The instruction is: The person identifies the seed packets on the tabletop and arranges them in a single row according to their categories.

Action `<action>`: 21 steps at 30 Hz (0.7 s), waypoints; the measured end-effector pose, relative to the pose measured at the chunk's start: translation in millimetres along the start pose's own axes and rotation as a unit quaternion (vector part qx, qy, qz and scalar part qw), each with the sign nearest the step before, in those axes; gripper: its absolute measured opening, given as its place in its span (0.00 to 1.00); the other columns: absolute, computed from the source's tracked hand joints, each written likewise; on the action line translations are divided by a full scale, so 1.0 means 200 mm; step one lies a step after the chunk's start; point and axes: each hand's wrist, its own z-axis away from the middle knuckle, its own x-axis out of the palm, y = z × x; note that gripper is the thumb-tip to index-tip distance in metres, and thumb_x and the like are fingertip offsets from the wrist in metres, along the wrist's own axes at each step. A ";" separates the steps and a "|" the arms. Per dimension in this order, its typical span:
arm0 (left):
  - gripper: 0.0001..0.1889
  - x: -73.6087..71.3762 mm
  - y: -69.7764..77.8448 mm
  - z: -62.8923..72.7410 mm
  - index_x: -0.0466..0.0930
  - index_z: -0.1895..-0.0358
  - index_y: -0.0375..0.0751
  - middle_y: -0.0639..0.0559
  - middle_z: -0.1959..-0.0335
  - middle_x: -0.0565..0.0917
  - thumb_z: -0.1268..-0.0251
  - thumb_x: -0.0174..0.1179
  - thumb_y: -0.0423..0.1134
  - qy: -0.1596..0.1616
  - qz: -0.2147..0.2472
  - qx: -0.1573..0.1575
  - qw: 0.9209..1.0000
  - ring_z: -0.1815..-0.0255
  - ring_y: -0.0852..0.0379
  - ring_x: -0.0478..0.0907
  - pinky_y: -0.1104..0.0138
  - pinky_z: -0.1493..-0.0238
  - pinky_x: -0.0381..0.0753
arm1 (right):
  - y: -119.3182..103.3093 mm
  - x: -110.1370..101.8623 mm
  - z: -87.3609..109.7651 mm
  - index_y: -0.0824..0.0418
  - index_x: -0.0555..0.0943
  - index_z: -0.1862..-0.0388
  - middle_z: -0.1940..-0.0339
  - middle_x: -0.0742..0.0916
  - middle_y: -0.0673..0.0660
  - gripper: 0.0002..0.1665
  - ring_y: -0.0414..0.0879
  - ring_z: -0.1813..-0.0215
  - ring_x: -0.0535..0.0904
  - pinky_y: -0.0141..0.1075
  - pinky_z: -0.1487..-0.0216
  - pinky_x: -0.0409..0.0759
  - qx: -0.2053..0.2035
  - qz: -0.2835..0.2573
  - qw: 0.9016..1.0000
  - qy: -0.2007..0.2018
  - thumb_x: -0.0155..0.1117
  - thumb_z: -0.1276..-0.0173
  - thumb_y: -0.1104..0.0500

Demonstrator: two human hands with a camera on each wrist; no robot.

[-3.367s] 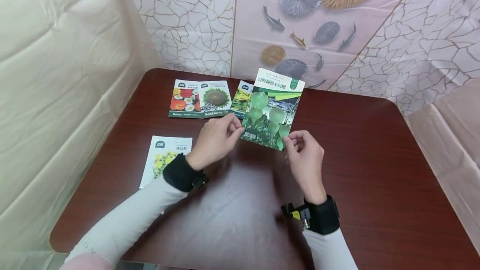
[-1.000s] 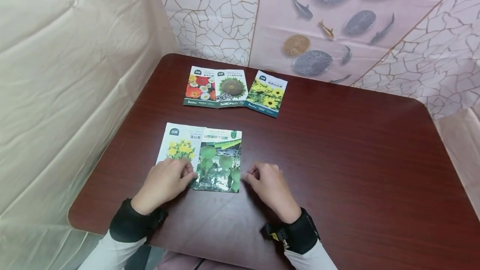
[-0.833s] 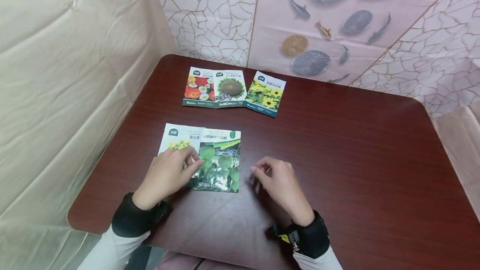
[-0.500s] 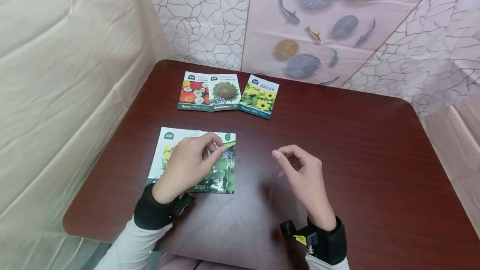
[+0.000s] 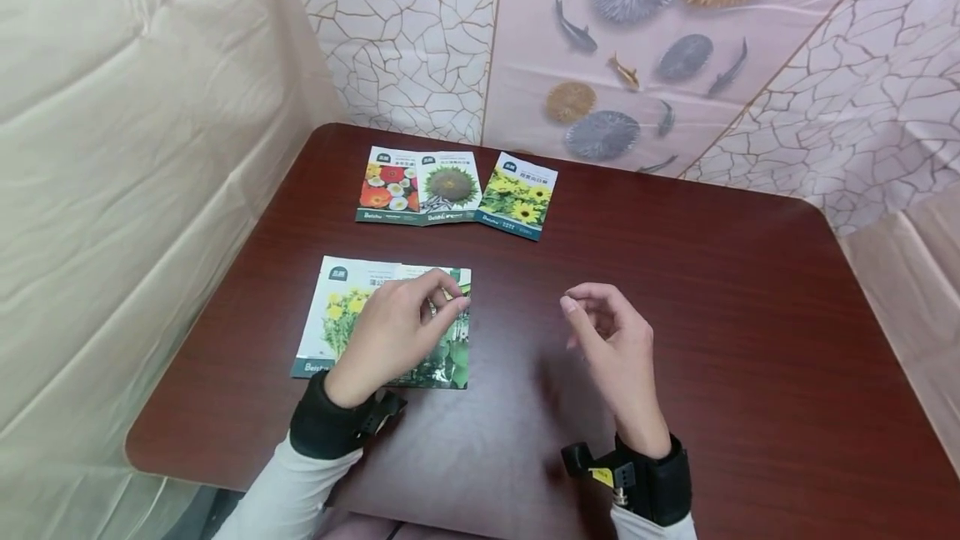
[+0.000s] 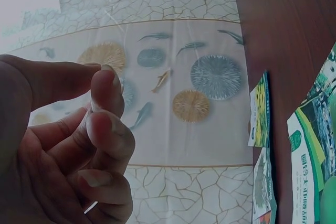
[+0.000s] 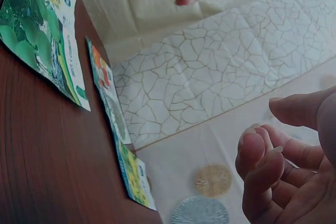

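Note:
Bare and loosely curled, my left hand (image 5: pixel 397 327) hovers over two seed packets lying side by side on the table. One is white with yellow flowers (image 5: pixel 318 336); the other, green with round leaves (image 5: pixel 452 357), partly overlaps it and is half hidden by the hand. In the left wrist view nothing shows between the thumb and fingers (image 6: pixel 107 85). My right hand (image 5: pixel 618 348) is in the air to the right of the packets, fingers relaxed. The right wrist view shows its thumb apart from the fingertips (image 7: pixel 252 148), holding nothing.
At the back of the dark red table (image 5: pixel 712 315) lie three more seed packets: red and white flowers (image 5: pixel 386 192), a green-fringed sunflower (image 5: pixel 450 187) and yellow sunflowers (image 5: pixel 519 197). A patterned cloth (image 5: pixel 405 40) hangs behind, a cream one (image 5: pixel 187 148) at left.
The green packet, earlier held up by both hands, now lies beside the yellow-flower packet. Both hands have let go and risen; the right has drawn away to the right, the left has moved over the packets.

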 end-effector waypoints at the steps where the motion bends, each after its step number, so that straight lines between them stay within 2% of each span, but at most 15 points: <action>1: 0.05 0.00 0.00 -0.02 0.81 0.63 0.49 0.62 0.81 0.79 0.36 0.64 0.44 -0.002 -0.002 0.003 1.000 0.84 0.68 0.65 0.71 0.79 0.63 | 0.02 0.00 -0.01 0.52 0.81 0.55 0.70 0.83 0.50 0.09 0.43 0.79 0.77 0.33 0.77 0.71 0.000 0.003 1.000 -0.001 0.64 0.32 0.55; 5: 0.06 0.01 -0.04 -0.16 0.80 0.64 0.49 0.60 0.80 0.80 0.35 0.62 0.45 -0.028 -0.014 0.010 0.999 0.85 0.65 0.67 0.70 0.81 0.63 | 0.08 0.03 -0.13 0.54 0.81 0.56 0.70 0.84 0.54 0.11 0.47 0.78 0.78 0.33 0.77 0.73 -0.003 0.025 1.000 -0.014 0.63 0.31 0.49; 9: 0.07 0.05 -0.11 -0.38 0.79 0.64 0.49 0.59 0.78 0.80 0.33 0.60 0.47 -0.083 -0.034 -0.010 0.996 0.80 0.62 0.73 0.68 0.77 0.68 | 0.14 0.07 -0.34 0.56 0.81 0.56 0.67 0.85 0.58 0.15 0.53 0.76 0.81 0.33 0.75 0.75 0.009 0.083 0.995 -0.048 0.61 0.31 0.47; 13: 0.08 0.15 -0.22 -0.60 0.78 0.64 0.47 0.54 0.74 0.80 0.32 0.59 0.47 -0.116 -0.080 -0.044 0.989 0.74 0.56 0.77 0.64 0.72 0.73 | 0.20 0.13 -0.58 0.59 0.80 0.55 0.63 0.86 0.62 0.16 0.58 0.70 0.84 0.34 0.71 0.77 0.067 0.129 0.985 -0.094 0.61 0.30 0.48; 16: 0.11 0.24 -0.31 -0.73 0.76 0.67 0.45 0.51 0.73 0.78 0.32 0.57 0.48 -0.133 -0.137 -0.071 0.979 0.69 0.51 0.79 0.58 0.69 0.76 | 0.25 0.19 -0.72 0.61 0.79 0.54 0.61 0.85 0.64 0.18 0.56 0.67 0.85 0.37 0.68 0.79 0.126 0.144 0.973 -0.126 0.61 0.31 0.48; 19: 0.13 0.34 -0.41 -0.84 0.72 0.70 0.44 0.49 0.74 0.76 0.30 0.55 0.48 -0.160 -0.176 -0.091 0.967 0.67 0.48 0.80 0.55 0.65 0.78 | 0.30 0.25 -0.82 0.64 0.80 0.59 0.67 0.86 0.60 0.19 0.50 0.71 0.84 0.37 0.68 0.81 0.168 0.153 0.963 -0.147 0.62 0.31 0.48; 21: 0.14 0.39 -0.45 -0.90 0.72 0.70 0.44 0.49 0.74 0.76 0.30 0.54 0.49 -0.176 -0.177 -0.106 0.963 0.66 0.47 0.80 0.54 0.62 0.78 | 0.32 0.29 -0.88 0.63 0.80 0.70 0.77 0.84 0.55 0.20 0.47 0.77 0.82 0.37 0.73 0.79 0.198 0.138 0.958 -0.153 0.63 0.33 0.47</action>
